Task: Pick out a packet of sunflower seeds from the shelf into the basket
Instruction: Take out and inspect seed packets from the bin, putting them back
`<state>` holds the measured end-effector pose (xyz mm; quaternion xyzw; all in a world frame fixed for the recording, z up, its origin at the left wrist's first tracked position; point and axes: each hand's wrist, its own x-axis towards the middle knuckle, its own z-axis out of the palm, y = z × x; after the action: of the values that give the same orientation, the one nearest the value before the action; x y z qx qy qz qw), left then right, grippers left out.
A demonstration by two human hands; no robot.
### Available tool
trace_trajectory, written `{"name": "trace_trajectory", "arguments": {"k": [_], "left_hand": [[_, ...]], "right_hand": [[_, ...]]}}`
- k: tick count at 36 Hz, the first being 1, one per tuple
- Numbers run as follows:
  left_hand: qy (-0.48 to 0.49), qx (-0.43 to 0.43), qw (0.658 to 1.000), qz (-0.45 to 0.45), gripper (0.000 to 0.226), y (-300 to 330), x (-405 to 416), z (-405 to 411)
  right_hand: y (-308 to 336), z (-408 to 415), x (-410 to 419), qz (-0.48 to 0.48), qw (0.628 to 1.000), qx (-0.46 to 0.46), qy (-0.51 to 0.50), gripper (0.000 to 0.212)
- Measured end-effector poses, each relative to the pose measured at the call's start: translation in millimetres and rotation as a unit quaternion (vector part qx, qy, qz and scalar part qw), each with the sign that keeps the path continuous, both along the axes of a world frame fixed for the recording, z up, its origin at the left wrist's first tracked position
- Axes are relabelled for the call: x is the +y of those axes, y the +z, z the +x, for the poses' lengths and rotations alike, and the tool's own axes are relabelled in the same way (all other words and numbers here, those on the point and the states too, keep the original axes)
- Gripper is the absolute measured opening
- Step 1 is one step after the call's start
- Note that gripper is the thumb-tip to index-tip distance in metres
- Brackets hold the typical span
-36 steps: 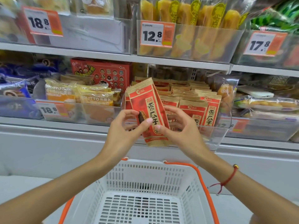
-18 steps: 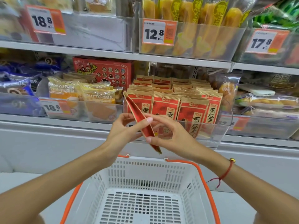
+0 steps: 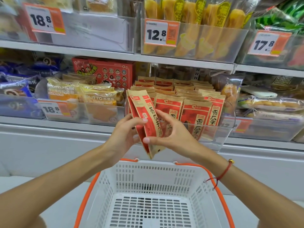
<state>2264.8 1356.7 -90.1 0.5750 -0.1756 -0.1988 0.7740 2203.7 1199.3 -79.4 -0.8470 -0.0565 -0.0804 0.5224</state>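
- The left hand (image 3: 126, 134) and right hand (image 3: 171, 134) both pinch one red-and-tan paper packet of sunflower seeds (image 3: 144, 119), thumbs on its near face, fingers curled behind.
- The packet tilts, top leaning left, held in the air above the far rim of the white slotted plastic basket with orange handles (image 3: 148, 175).
- Behind it, matching packets stand in rows in a clear plastic shelf bin (image 3: 213, 137).
- A red cord bracelet (image 3: 223, 173) circles the right wrist.
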Motion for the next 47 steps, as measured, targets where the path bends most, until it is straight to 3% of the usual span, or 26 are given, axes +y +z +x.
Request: {"name": "trace_trajectory", "arguments": {"k": [5, 8, 11, 19, 23, 32, 47], "left_hand": [[-0.013, 0.005, 0.999, -0.034, 0.054, 6.2, -0.8, -1.1], [-0.005, -0.022, 1.000, -0.011, 0.037, 4.1, -0.7, -2.1], [0.011, -0.059, 0.998, 0.024, 0.024, 1.5, -1.2, -2.5], [0.052, -0.103, 0.992, 0.054, 0.023, -3.3, -8.6, -2.6], [0.066, -0.115, 0.989, 0.061, 0.028, -2.6, -14.0, -3.4], [0.003, -0.110, 0.991, 0.076, 0.026, -0.5, -15.7, -11.4], [0.084, -0.108, 0.989, 0.051, 0.029, 0.3, -0.4, -5.3]], "right_hand": [[2.1, 1.8, 3.4, -0.062, 0.993, -0.069, -0.066, 0.095], [1.2, 0.0, 1.4, -0.100, 0.982, -0.120, -0.109, 0.100], [-0.4, -1.7, -3.2, -0.118, 0.971, -0.159, -0.133, 0.092], [-4.8, 1.6, -24.8, 0.054, 0.985, -0.102, -0.129, 0.041], [-8.7, -1.5, -33.3, 0.087, 0.980, -0.092, -0.153, 0.022], [-5.5, -11.8, -30.9, 0.061, 0.972, -0.137, -0.180, 0.019], [8.1, 9.3, -13.9, 0.020, 0.975, -0.157, -0.158, 0.018]]}}
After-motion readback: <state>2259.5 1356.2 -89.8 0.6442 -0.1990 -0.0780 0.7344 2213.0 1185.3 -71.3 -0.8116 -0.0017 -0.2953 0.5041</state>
